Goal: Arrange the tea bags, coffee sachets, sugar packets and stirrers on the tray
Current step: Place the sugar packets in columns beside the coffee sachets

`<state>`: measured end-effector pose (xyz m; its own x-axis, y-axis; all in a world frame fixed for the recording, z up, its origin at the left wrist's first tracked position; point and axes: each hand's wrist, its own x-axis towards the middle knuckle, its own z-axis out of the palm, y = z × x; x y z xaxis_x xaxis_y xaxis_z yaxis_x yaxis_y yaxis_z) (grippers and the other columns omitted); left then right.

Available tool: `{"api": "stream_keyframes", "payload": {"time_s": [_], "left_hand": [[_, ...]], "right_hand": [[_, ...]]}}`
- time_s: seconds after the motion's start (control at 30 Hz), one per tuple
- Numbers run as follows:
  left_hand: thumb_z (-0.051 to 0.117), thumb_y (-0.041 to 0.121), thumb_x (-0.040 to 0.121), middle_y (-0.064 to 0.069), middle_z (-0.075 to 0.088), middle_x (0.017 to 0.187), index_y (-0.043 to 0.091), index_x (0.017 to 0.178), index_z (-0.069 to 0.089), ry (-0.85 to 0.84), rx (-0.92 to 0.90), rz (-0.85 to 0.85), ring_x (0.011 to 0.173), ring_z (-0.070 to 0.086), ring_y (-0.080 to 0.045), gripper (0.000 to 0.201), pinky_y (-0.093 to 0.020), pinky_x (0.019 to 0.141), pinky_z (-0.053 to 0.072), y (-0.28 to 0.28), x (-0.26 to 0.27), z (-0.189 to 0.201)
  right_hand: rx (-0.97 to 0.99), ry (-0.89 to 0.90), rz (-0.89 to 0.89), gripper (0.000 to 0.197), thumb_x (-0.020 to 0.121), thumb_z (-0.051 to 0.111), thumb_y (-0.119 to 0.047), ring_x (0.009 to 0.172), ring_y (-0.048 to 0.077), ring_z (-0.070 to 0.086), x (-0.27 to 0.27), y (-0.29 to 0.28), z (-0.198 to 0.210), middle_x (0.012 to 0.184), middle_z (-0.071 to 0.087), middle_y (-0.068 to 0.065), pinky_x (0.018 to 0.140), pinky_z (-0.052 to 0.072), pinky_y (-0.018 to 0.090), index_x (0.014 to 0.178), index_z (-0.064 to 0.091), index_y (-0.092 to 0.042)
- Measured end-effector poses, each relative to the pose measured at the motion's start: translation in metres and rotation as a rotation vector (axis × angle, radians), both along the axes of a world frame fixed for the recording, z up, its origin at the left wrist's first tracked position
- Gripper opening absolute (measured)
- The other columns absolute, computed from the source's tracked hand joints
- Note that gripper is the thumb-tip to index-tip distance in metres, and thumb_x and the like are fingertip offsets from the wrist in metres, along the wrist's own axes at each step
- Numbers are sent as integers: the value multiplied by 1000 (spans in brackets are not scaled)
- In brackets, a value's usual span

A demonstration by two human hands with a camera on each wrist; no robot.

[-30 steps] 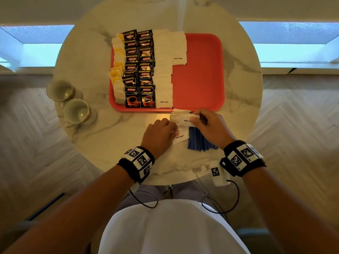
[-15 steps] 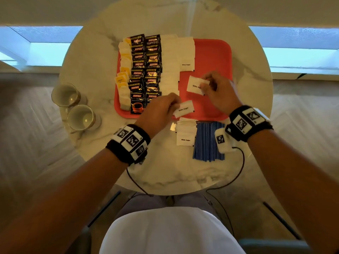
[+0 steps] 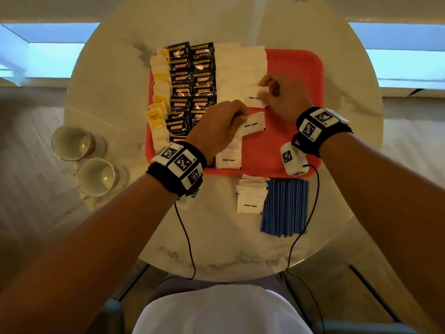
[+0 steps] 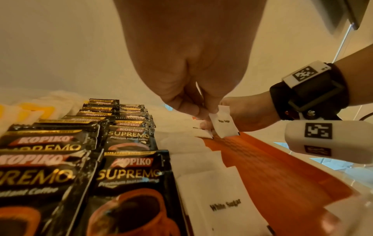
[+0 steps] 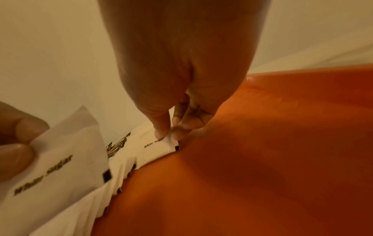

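Observation:
On the red tray (image 3: 296,75) lie a column of tea bags (image 3: 160,92), two columns of black coffee sachets (image 3: 192,80) and columns of white sugar packets (image 3: 231,73). My left hand (image 3: 240,119) pinches one sugar packet (image 3: 252,125) just above the tray, also seen tilted in the left wrist view (image 4: 224,124). My right hand (image 3: 263,92) pinches another sugar packet (image 3: 252,102) by its edge, low against the end of the second sugar column (image 5: 155,146). A small stack of sugar packets (image 3: 251,196) and a bundle of blue stirrers (image 3: 285,208) lie on the table in front of the tray.
Two glass cups (image 3: 72,141) (image 3: 96,177) stand at the left edge of the round marble table (image 3: 216,237). Thin cables hang from both wrist cameras over the table's near edge. The tray's right part (image 3: 289,145) shows bare red plastic.
Both hands have left the stack on the table and moved forward over the tray, each with a sugar packet. The right hand has lowered its packet onto the second sugar column.

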<state>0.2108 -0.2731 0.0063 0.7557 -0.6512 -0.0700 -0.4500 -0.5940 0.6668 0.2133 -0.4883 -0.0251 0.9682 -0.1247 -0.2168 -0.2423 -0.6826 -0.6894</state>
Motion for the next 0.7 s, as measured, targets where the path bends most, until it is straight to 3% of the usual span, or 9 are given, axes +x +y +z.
{"api": "stream_keyframes", "payload": {"time_s": [0.1, 0.17, 0.27, 0.33, 0.37, 0.5, 0.7], "left_hand": [[52, 19, 100, -5, 68, 100, 9, 113, 62, 7, 1, -10, 86, 59, -14, 19, -32, 79, 50, -5, 10, -5], [53, 19, 100, -5, 68, 101, 10, 112, 63, 1, 5, -14, 89, 60, -15, 19, -32, 81, 50, -8, 16, -7], [53, 20, 100, -1, 67, 101, 10, 112, 63, -25, -5, -9, 86, 56, -9, 19, -21, 79, 45, -15, 27, -7], [52, 21, 100, -1, 67, 100, 9, 112, 63, -47, -16, -1, 86, 55, -8, 20, -17, 77, 41, -19, 34, -4], [52, 21, 100, -1, 67, 99, 8, 112, 64, -55, -25, 4, 86, 56, -8, 21, -18, 77, 42, -21, 39, -3], [56, 21, 98, -4, 67, 97, 9, 108, 64, -77, -48, 31, 86, 58, -13, 18, -23, 79, 47, -28, 48, -2], [60, 22, 95, 2, 57, 98, 14, 108, 62, -87, -19, 99, 75, 47, 3, 15, -2, 74, 36, -22, 39, -11]], "right_hand": [[29, -2, -13, 22, 88, 72, -20, 71, 7, 50, 3, -3, -4, 85, 61, 6, 67, 42, 15, 107, 66, -11], [21, -35, -20, 19, 90, 70, -25, 73, 6, 51, 3, -3, 0, 88, 64, 8, 66, 40, 10, 102, 67, -11], [96, -81, -43, 30, 100, 54, -38, 72, 1, 51, -1, -2, 17, 89, 62, 0, 68, 42, 11, 97, 65, -10], [215, -57, 4, 37, 102, 49, -45, 83, 12, 61, -8, -2, 28, 97, 68, 5, 76, 49, 23, 101, 64, -11], [234, -52, 41, 34, 100, 52, -45, 88, 13, 64, -12, -2, 32, 99, 69, 5, 77, 51, 23, 104, 65, -14], [128, -52, 135, 18, 94, 67, -29, 84, 9, 64, -20, -6, 30, 95, 70, -3, 75, 52, 19, 107, 68, -18], [56, -20, 104, 12, 93, 68, -23, 84, 6, 62, -16, -11, 6, 94, 70, -4, 70, 42, 3, 103, 71, -17]]}}
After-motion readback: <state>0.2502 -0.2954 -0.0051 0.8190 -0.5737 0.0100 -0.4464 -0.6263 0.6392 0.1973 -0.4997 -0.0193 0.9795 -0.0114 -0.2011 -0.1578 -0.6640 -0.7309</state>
